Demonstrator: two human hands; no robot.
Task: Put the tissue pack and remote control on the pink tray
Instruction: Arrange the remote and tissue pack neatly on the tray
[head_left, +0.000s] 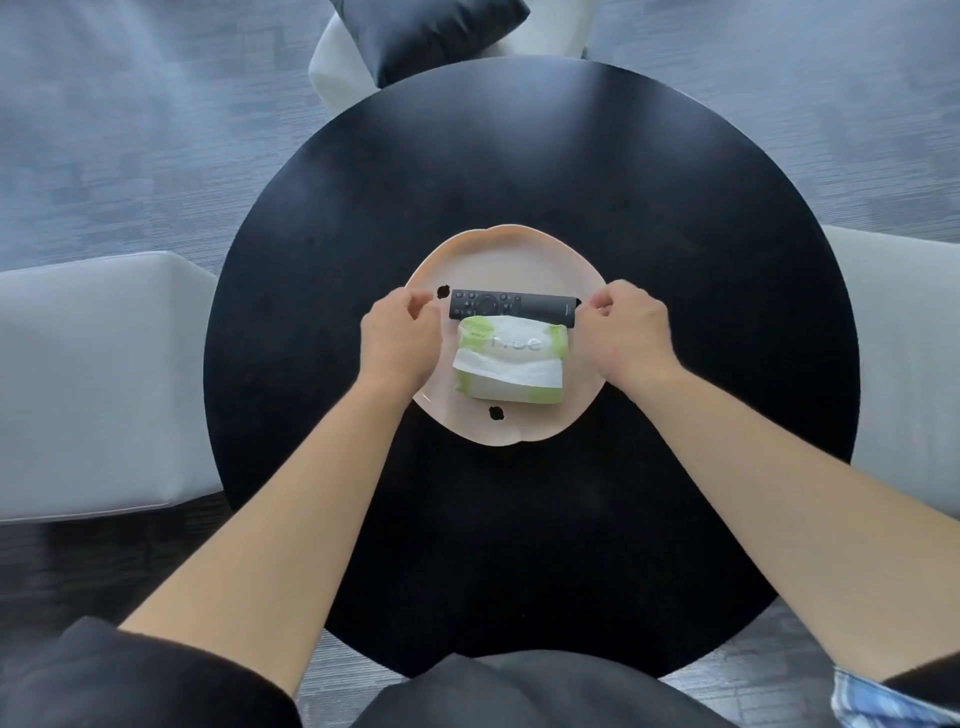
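Over the left edge of the pink tray (524, 260), the left hand (397, 340) hangs knuckles-up with its fingers loosely curled toward the palm, holding nothing; whether it touches the rim beneath cannot be told. Opposite it, the right hand (631, 332) sits over the right edge in the same half-curled pose, also with nothing in it, its fingertips just beside the right end of the remote control (513, 307). Both bare forearms reach forward from dark sleeves at the bottom of the view.

Between the two hands, the remote control lies flat across the middle of the tray, long axis running left to right, a slim black bar with small buttons clustered toward its left end. Just nearer the person, and touching or slightly overlapping its near edge, lies the tissue pack (509, 364), a soft white plastic packet with green bands at its sides and a white tissue showing across its top.

The tray is round with a gently scalloped rim and small dark cut-out holes near its edge. It rests on a round, matte black table (519, 156), with pale upholstered seats (93, 384) around it and a dark cushion (426, 36) on the far one.
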